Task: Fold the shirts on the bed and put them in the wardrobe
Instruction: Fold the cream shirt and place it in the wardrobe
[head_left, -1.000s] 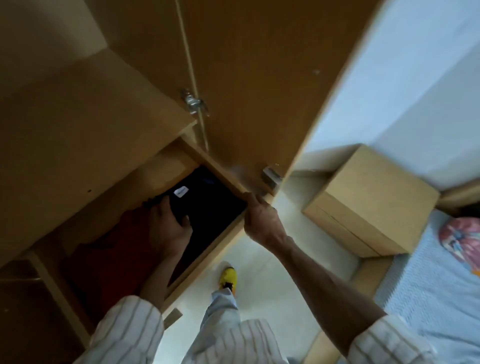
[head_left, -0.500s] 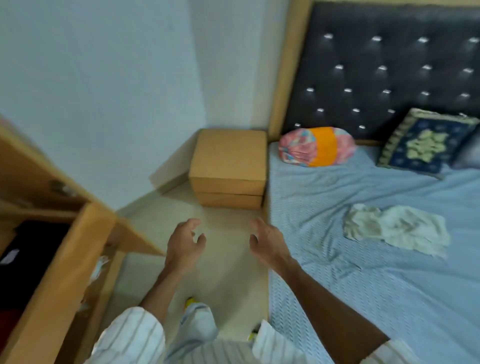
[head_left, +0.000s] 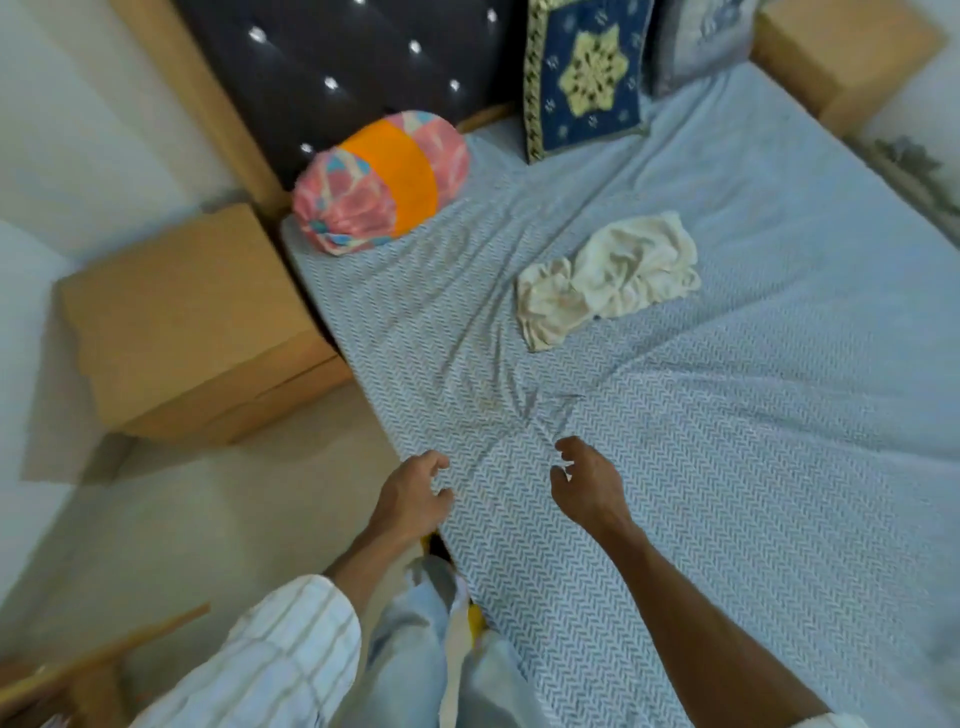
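Overhead: blue bed (head_left: 727, 467) holds crumpled shirt (head_left: 608, 275); left hand (head_left: 410, 499), right hand (head_left: 587, 488) empty, fingers loosely curled.

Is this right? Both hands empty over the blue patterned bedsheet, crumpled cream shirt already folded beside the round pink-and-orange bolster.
Not quite. In the head view the crumpled cream shirt lies unfolded in a heap, apart from the round pink-and-orange bolster. The rest holds: left hand and right hand hold nothing over the blue patterned bedsheet.

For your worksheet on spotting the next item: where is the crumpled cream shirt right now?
In the head view, the crumpled cream shirt lies on the blue bedsheet, right of the pink-and-orange bolster, beyond both hands.
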